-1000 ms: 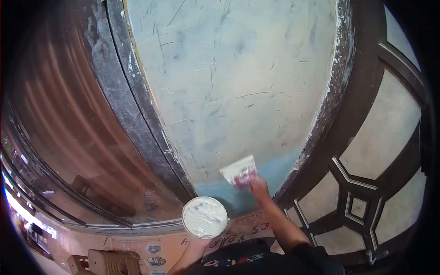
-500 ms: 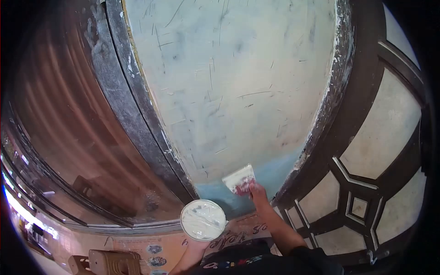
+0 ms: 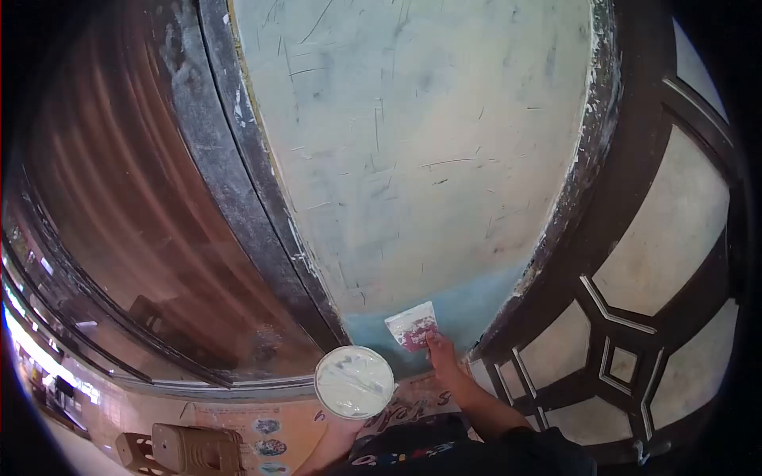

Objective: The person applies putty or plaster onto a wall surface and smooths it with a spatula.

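Observation:
My right hand (image 3: 442,351) grips a putty scraper (image 3: 413,325), its pinkish-red blade smeared with white paste along the far edge. The blade is raised in front of the blue lower strip of the wall panel (image 3: 429,198), just right of a round tub (image 3: 395,390). White putty (image 3: 354,379) fills the tub, its surface streaked and uneven. From below, my left hand (image 3: 344,426) holds the tub close to my body; its fingers are mostly hidden underneath. Above the blue strip, the panel has a pale, patchy coat with thin dark scratches.
A dark wooden frame (image 3: 238,159) with white smears borders the panel on the left, beside glass with a brown curtain (image 3: 119,190). To the right stands a dark door with pale panels (image 3: 667,222). Brown plastic chairs (image 3: 186,448) sit at lower left, near a printed floor sheet (image 3: 302,432).
The scraper has come down slightly and turned, and more of its pinkish-red face shows. The tub stays nearly in place, while the wall has shifted a little right and down in view.

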Demonstrator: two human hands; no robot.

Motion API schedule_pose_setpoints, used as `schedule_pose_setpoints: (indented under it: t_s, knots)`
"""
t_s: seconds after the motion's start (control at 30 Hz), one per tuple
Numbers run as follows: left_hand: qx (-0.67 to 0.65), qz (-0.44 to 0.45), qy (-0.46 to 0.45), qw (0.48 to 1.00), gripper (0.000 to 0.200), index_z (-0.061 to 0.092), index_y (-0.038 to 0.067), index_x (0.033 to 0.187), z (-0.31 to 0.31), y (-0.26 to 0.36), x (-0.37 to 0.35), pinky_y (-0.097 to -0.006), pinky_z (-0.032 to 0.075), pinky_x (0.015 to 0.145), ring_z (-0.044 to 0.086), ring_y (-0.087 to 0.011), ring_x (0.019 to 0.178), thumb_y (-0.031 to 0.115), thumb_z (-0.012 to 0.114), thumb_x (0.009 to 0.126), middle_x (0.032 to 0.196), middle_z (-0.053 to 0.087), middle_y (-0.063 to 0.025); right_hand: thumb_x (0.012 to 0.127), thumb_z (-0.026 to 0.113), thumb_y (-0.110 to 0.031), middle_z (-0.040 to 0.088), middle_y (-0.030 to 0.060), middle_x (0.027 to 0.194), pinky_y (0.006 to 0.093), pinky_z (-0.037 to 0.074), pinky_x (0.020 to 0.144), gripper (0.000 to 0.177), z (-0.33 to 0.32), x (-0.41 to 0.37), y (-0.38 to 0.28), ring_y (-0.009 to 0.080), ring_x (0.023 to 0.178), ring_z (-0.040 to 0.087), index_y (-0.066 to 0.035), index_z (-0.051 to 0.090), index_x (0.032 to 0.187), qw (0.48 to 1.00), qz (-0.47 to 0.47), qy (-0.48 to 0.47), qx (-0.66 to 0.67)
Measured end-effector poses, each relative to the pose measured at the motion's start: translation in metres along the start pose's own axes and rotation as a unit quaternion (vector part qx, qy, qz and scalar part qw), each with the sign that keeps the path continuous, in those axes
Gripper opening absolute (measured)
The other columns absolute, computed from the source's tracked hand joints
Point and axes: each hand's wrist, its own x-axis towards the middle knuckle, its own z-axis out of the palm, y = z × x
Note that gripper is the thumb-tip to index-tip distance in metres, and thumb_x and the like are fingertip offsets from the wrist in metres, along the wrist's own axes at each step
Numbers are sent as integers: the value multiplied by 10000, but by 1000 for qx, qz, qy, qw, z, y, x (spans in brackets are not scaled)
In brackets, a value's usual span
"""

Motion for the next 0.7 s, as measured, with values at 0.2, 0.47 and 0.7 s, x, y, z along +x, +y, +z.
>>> schedule_pose_setpoints:
  t_s: [0.2,0.47,0.7]
  knots:
    - [11,37,61,997,702,415,145,1472,4,3,-7,-662,229,1150,379,-394,1397,604,402,941,1529,399,-143,990,600,-227,539,-31,713,227,380,560,177,32,-5,-130,62,595,465,-52,621,975,976,-151,-144,54]
    - [-82,-8,8,997,674,431,167,1464,25,-1,-12,-674,208,1152,375,-387,1402,602,390,951,1528,406,-126,983,596,-245,587,-30,766,260,396,524,230,49,33,-26,67,592,466,-44,643,1085,988,-137,-46,-47]
    - [50,55,46,996,639,451,135,1430,17,5,-19,-659,273,1132,435,-387,1349,574,398,968,1476,461,-138,986,605,-265,600,-21,788,244,413,571,269,33,-9,-41,47,653,481,-28,652,1105,991,-81,-110,14]
